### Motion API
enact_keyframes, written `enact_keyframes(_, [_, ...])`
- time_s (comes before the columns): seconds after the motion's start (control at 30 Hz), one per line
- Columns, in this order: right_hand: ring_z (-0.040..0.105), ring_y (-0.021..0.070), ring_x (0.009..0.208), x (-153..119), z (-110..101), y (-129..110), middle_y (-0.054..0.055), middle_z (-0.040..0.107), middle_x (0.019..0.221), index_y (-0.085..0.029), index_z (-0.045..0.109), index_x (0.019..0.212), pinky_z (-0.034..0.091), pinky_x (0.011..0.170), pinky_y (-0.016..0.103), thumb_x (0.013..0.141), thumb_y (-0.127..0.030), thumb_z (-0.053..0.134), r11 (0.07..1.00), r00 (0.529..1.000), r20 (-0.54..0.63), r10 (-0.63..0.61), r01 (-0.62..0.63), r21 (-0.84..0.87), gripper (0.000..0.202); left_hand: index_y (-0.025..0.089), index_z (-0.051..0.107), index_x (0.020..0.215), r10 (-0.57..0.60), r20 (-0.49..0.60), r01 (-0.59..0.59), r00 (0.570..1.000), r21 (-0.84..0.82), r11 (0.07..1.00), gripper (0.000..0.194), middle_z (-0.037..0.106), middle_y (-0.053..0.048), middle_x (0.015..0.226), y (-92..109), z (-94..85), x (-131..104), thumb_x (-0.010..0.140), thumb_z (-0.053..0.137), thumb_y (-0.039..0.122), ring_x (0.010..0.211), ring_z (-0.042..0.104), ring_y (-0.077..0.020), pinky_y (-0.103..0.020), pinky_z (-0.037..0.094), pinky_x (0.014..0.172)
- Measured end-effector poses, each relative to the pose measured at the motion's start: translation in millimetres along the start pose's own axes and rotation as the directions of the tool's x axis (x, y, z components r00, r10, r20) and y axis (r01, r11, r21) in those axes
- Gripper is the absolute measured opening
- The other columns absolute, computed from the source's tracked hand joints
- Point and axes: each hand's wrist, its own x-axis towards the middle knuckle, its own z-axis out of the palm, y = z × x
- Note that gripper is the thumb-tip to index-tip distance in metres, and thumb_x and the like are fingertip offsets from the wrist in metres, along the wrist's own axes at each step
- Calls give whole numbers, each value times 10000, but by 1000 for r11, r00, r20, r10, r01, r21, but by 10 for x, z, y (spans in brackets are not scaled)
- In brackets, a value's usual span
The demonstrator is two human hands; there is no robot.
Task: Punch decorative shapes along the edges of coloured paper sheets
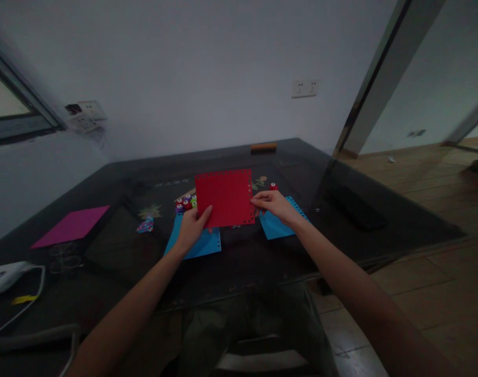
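Observation:
A red square sheet (225,199) with small holes along its edges is held up above the dark table. My left hand (192,226) grips its lower left part, thumb on the front face. At the sheet's right edge, my right hand (273,204) is closed with fingertips pinched against the edge. Beneath my left hand lies a blue sheet (202,245) with holes, and another blue sheet (277,226) lies under my right hand. Several small coloured spools (187,203) stand behind the left blue sheet. A single red one (274,186) stands behind the right blue sheet.
On the dark table (239,267), a magenta sheet (71,226) lies at the left, with a small patterned bundle (145,225) nearer the middle. A brown cylinder (263,148) rests at the back edge. A white device (6,277) with a cable sits at the near left.

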Motion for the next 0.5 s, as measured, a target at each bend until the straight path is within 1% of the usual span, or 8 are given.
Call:
enact_keyframes(0.13, [573, 114, 558, 22, 22, 67, 18, 640, 617, -163, 638, 714, 387, 505, 236, 726, -312, 681, 999, 1000, 2, 30, -30, 27, 155, 191, 548, 590, -17, 19, 17, 1000, 9, 1000, 395, 574, 3, 454, 24, 22, -18, 848, 491, 485, 452, 548, -152, -263, 428, 488])
enact_keyframes(0.23, [520, 97, 529, 34, 45, 113, 10, 626, 604, -155, 650, 688, 366, 494, 233, 696, -320, 708, 999, 999, 25, 28, -29, 40, 175, 199, 542, 577, -31, 42, 31, 999, 9, 999, 395, 568, 6, 443, 54, 44, -33, 846, 490, 484, 458, 554, -154, -264, 436, 500])
enact_keyframes(0.3, [494, 89, 514, 37, 59, 133, 13, 632, 614, -149, 672, 708, 345, 484, 231, 687, -318, 714, 998, 999, 44, 29, -31, 49, 175, 206, 540, 573, -35, 62, 35, 997, 3, 999, 393, 576, 4, 450, 72, 60, -44, 845, 489, 486, 466, 560, -158, -267, 443, 508])
enact_keyframes(0.4, [503, 94, 522, 36, 70, 144, 26, 660, 656, -149, 698, 760, 335, 483, 233, 672, -314, 721, 997, 998, 47, 46, -48, 59, 189, 211, 539, 571, -42, 88, 42, 995, -3, 999, 396, 579, 0, 455, 92, 82, -62, 840, 486, 497, 467, 557, -162, -267, 435, 494])
enact_keyframes(0.5, [526, 110, 538, 32, 70, 127, 29, 672, 664, -157, 705, 764, 352, 489, 241, 660, -311, 727, 997, 998, 25, 59, -60, 46, 188, 207, 552, 571, -61, 132, 61, 989, 0, 998, 425, 580, -8, 455, 98, 100, -72, 829, 471, 535, 453, 544, -166, -268, 415, 460])
